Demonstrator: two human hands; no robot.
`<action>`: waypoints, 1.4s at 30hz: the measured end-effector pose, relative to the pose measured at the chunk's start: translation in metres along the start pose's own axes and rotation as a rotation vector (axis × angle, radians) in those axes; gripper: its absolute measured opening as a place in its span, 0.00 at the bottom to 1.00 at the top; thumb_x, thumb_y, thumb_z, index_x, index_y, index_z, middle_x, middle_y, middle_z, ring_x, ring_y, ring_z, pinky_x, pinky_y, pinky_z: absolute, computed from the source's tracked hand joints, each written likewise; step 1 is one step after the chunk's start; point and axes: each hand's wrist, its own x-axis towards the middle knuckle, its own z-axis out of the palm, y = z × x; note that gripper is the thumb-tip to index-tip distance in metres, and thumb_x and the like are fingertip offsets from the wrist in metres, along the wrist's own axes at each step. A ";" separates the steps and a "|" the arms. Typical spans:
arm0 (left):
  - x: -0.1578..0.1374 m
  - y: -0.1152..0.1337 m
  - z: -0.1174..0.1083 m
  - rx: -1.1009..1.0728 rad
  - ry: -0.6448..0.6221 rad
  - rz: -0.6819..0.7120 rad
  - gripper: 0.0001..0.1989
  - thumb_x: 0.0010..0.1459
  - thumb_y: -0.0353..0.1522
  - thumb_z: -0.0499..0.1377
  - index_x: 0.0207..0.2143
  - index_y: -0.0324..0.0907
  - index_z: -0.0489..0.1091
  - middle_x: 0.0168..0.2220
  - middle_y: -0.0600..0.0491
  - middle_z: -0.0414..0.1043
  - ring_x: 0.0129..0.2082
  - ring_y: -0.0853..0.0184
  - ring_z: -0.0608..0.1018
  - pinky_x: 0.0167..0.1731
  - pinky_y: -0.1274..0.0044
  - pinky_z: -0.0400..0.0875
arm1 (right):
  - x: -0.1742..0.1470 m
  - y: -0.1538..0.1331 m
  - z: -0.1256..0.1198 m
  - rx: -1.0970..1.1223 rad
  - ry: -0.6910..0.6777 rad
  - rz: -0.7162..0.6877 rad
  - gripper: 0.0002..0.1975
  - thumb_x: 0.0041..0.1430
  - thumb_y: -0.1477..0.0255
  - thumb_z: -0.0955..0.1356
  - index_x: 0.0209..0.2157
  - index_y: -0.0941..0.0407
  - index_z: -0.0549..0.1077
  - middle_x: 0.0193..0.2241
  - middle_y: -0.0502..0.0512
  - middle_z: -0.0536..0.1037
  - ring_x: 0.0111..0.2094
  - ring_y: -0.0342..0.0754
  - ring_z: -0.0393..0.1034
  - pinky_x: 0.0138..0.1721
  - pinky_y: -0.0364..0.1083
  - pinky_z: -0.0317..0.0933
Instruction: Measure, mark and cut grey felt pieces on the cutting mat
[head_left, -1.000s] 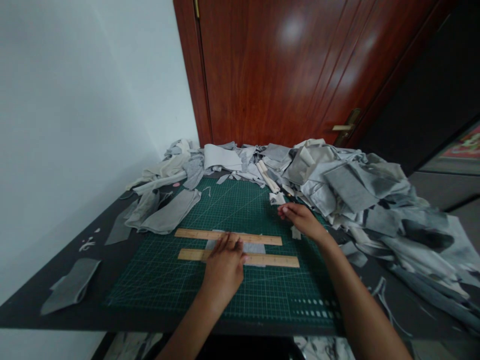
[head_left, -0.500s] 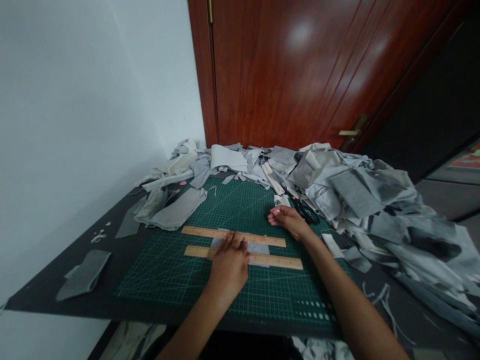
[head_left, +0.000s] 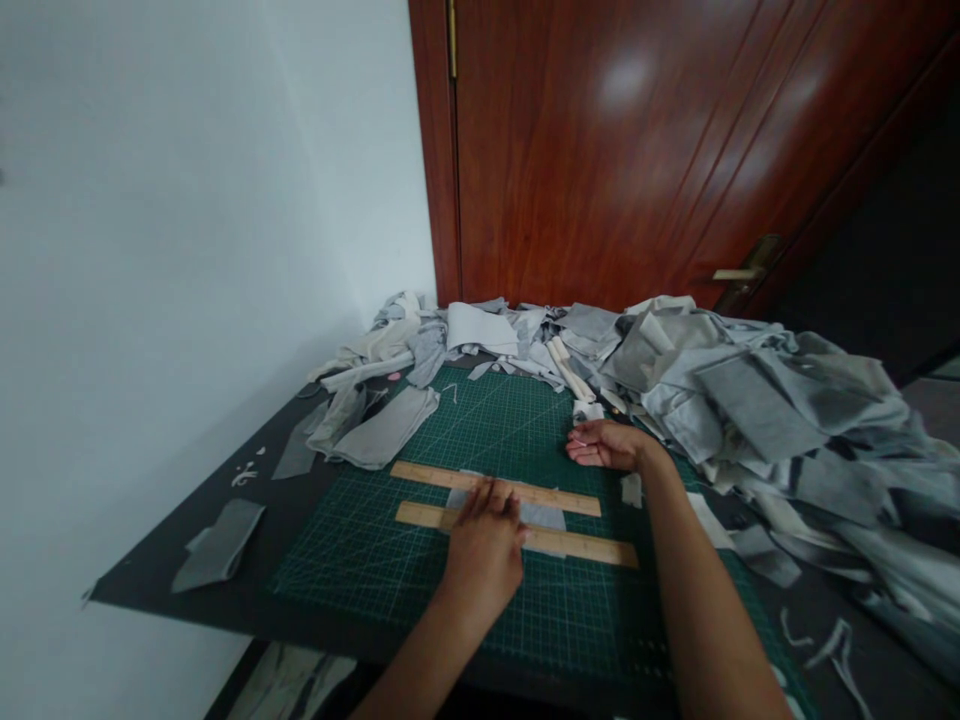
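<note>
My left hand (head_left: 486, 545) lies with its fingers flat over two wooden rulers, pressing on the upper ruler (head_left: 559, 498) and the lower ruler (head_left: 592, 546). Under them lies a small grey fabric piece (head_left: 541, 514), partly covered by the rulers and the hand. My right hand (head_left: 611, 445) hovers above the mat to the right, turned palm inward, fingers bent. A small pale piece (head_left: 580, 443) shows at its fingers; its kind is too small to make out. A green cutting mat (head_left: 360, 560) with a printed grid spreads beneath everything.
A large heap of grey and cream fabric scraps (head_left: 757, 400) covers the table's right and back. Folded cloth strips (head_left: 386, 428) lie on the mat's left, and a folded grey piece (head_left: 221, 545) sits on the black table (head_left: 150, 580). Behind stand a wooden door (head_left: 585, 180) and a white wall.
The whole view has shifted, so the table sits farther right. My right hand has turned its palm more upward. My left hand stays on the rulers. The black-handled scissors are now hidden behind the right hand.
</note>
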 end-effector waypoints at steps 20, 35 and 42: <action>0.000 -0.001 0.005 0.024 0.029 0.036 0.17 0.62 0.28 0.60 0.53 0.37 0.74 0.58 0.40 0.71 0.62 0.48 0.69 0.65 0.57 0.61 | 0.032 0.007 0.166 -0.473 -0.050 -0.759 0.05 0.60 0.76 0.69 0.34 0.56 0.78 0.31 0.51 0.80 0.34 0.46 0.73 0.40 0.44 0.64; -0.001 -0.004 0.009 -0.067 0.088 0.050 0.16 0.60 0.23 0.57 0.48 0.40 0.76 0.51 0.44 0.76 0.57 0.51 0.73 0.63 0.57 0.63 | 0.010 0.011 0.181 -0.810 0.125 -0.793 0.06 0.62 0.77 0.70 0.35 0.55 0.80 0.32 0.51 0.83 0.34 0.45 0.75 0.36 0.40 0.60; -0.003 -0.004 0.013 -0.104 0.099 0.056 0.14 0.60 0.22 0.56 0.45 0.37 0.78 0.48 0.41 0.77 0.55 0.50 0.75 0.63 0.56 0.63 | 0.007 0.012 0.184 -0.884 0.126 -0.803 0.07 0.63 0.76 0.69 0.37 0.54 0.81 0.34 0.52 0.83 0.37 0.47 0.75 0.40 0.41 0.60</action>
